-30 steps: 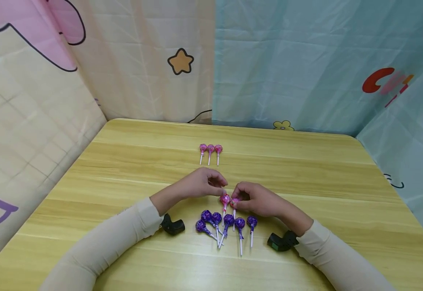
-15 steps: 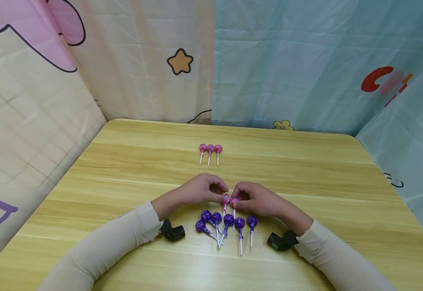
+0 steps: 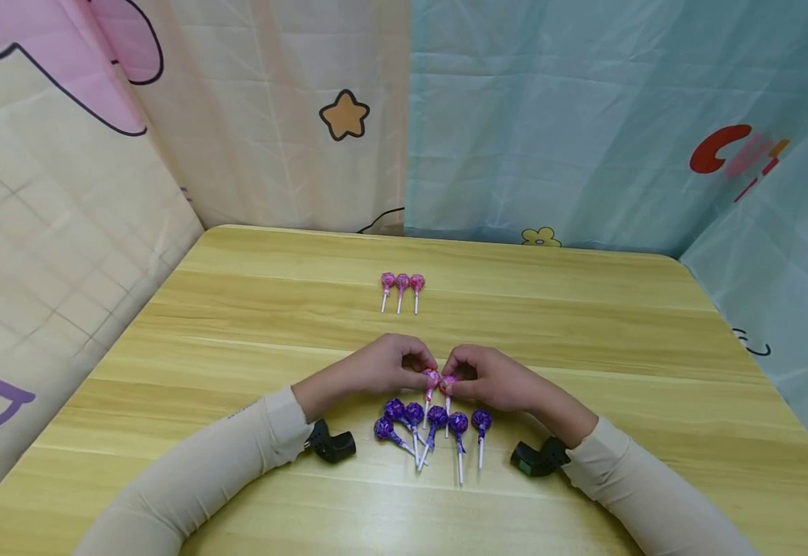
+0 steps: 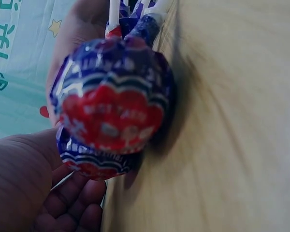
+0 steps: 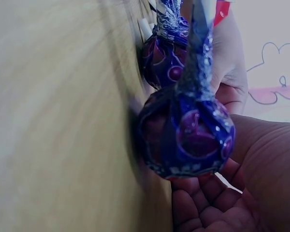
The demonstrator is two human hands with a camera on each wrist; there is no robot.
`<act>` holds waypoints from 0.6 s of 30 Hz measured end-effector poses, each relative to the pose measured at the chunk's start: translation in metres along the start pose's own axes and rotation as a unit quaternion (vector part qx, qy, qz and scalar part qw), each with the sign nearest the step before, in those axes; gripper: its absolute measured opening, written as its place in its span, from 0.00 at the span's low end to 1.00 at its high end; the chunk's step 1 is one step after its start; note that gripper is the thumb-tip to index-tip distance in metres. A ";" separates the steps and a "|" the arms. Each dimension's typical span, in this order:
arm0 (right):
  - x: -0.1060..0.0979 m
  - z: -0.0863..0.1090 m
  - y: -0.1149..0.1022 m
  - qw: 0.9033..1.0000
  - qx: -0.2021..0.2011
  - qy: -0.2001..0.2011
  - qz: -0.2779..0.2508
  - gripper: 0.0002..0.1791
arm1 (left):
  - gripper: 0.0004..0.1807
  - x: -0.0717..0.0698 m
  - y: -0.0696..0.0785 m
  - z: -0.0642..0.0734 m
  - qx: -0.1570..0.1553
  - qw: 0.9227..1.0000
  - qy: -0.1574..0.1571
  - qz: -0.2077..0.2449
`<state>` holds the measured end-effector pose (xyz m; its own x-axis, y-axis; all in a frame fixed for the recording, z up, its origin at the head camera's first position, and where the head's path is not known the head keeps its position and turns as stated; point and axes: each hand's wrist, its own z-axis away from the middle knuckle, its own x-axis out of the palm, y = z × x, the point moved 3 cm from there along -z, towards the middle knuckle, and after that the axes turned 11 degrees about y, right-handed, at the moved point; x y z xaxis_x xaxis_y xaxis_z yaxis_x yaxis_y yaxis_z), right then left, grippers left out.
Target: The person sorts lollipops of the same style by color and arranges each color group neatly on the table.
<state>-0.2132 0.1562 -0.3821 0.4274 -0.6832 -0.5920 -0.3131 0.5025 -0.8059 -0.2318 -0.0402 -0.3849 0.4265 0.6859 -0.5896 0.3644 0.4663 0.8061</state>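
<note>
One Pinch on Each Side

Your left lollipop has a round pink head, some red on its wrapper, and a pale stick pointing back toward you; your right lollipop looks much the same, its head just beside the other, though you cannot tell whether they touch; both are near the middle of the table, just beyond six purple lollipops and well apart from three far pink lollipops. Your left hand clamps thumb and fingertips on its lollipop's head; your right hand pinches its own likewise; both sticks extend clear of your fingers.
</note>
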 end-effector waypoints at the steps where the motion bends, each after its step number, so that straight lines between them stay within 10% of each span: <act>1: 0.000 0.000 0.000 1.000 0.000 0.001 0.000 0.03 | 0.06 0.000 0.000 0.000 0.000 1.000 0.000 -0.001; 18: -0.003 -0.001 0.000 1.000 0.017 0.021 0.005 0.03 | 0.05 0.001 -0.003 0.000 -0.015 1.000 -0.007 0.010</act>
<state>-0.2154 0.1579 -0.3804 0.3877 -0.6997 -0.6001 -0.2880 0.5265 -0.7999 -0.2325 -0.0408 -0.3878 0.4442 0.6877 -0.5743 0.3311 0.4696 0.8185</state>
